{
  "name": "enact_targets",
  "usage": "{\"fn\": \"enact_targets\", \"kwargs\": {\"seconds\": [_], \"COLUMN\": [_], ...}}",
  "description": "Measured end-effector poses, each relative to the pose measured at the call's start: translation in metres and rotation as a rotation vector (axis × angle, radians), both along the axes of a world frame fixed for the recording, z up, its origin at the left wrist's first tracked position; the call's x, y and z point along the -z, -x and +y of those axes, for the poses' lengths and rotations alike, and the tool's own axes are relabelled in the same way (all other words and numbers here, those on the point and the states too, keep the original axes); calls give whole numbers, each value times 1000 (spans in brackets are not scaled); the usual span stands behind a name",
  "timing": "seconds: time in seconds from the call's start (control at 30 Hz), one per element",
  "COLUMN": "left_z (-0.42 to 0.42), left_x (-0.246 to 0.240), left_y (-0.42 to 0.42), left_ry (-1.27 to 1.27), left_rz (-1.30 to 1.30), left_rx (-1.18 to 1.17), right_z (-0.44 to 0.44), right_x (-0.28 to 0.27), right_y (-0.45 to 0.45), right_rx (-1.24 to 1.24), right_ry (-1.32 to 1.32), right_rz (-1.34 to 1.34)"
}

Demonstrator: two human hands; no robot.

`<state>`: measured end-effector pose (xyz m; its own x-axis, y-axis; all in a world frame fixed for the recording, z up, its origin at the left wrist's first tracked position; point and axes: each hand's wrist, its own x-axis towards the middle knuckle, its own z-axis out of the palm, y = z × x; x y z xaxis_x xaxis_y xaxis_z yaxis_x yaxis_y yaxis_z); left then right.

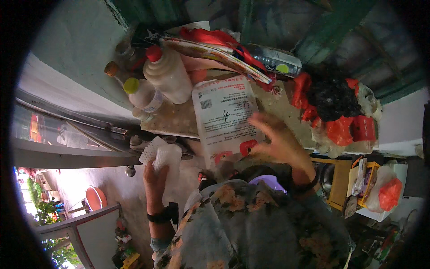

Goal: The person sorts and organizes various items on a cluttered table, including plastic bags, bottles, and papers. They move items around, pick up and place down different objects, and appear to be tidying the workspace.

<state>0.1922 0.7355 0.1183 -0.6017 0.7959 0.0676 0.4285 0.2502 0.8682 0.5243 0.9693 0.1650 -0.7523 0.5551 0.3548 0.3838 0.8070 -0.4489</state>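
In my left hand are white foam mesh sleeves, bunched together and held off the left end of the tabletop. My right hand, slightly blurred, hovers with its fingers apart over the right edge of a white printed plastic bag. Nothing shows in its grasp, and I cannot tell whether a fingertip touches the bag. That bag lies flat on the speckled tabletop, its lower end hanging over the front edge. It bears printed writing, a barcode and a handwritten mark.
Left on the tabletop stand a white jug with red cap and a bottle with yellow-green cap. Hand fans and a clear plastic bottle lie behind. Black and red plastic bags crowd the right. A purple basin sits below.
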Motion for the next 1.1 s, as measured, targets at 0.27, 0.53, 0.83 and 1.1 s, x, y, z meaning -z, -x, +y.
{"fn": "enact_targets", "kwargs": {"seconds": [0.27, 0.53, 0.83, 1.1], "left_z": [4, 0, -21, -16], "left_x": [-14, -9, -14, -24], "left_y": [-20, -32, -28, -20], "left_ry": [-41, -134, 32, 38], "left_rz": [94, 230, 129, -15], "left_rx": [53, 61, -41, -69], "right_z": [30, 77, 106, 132], "right_x": [-17, 15, 55, 44], "right_y": [49, 172, 224, 207], "right_rx": [70, -25, 91, 82], "right_ry": [-164, -133, 11, -178], "right_rz": [23, 171, -5, -206]}}
